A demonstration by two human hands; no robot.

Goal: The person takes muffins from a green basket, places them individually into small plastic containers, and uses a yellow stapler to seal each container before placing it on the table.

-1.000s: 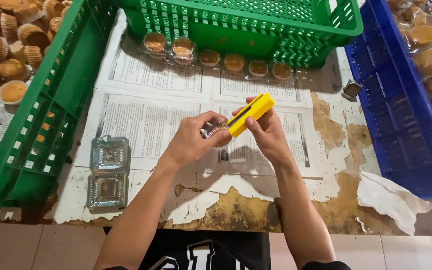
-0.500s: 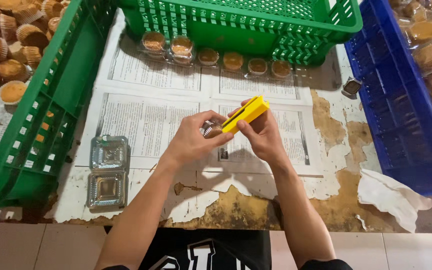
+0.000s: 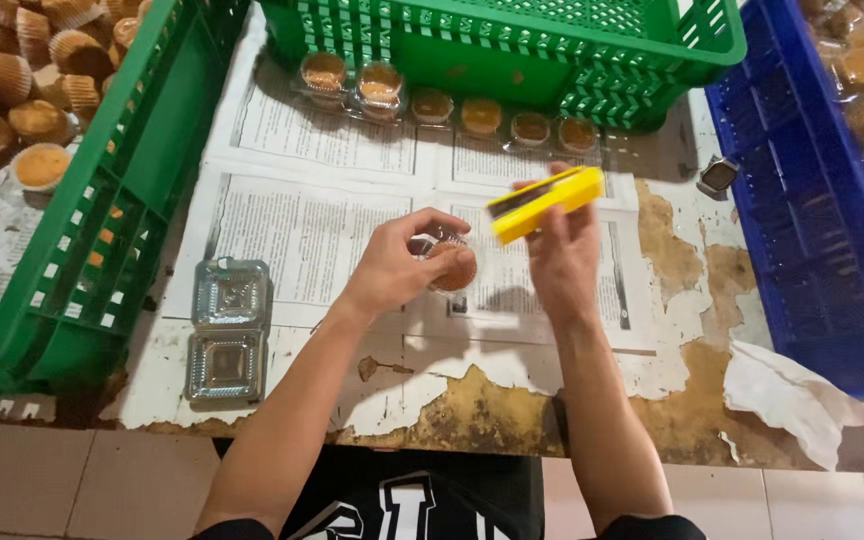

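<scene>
My left hand (image 3: pixel 399 265) grips a small clear plastic container with a brown cupcake (image 3: pixel 450 266) inside it, held just above the newspaper-covered table (image 3: pixel 312 220). My right hand (image 3: pixel 562 245) holds a yellow stapler (image 3: pixel 544 203), lifted to the right of and slightly above the container, apart from it. An open empty clear clamshell container (image 3: pixel 227 328) lies on the table to the left of my left arm.
A row of packed cupcakes (image 3: pixel 432 102) lines the far table edge under a green crate (image 3: pixel 512 45). Another green crate (image 3: pixel 102 210) at the left borders loose cupcakes (image 3: pixel 22 90). A blue crate (image 3: pixel 812 200) of packed cakes stands right; white paper (image 3: pixel 792 395) lies near it.
My right hand has drawn the stapler away from the container, up and to the right. My left hand still holds the container, now turned so the cupcake shows.
</scene>
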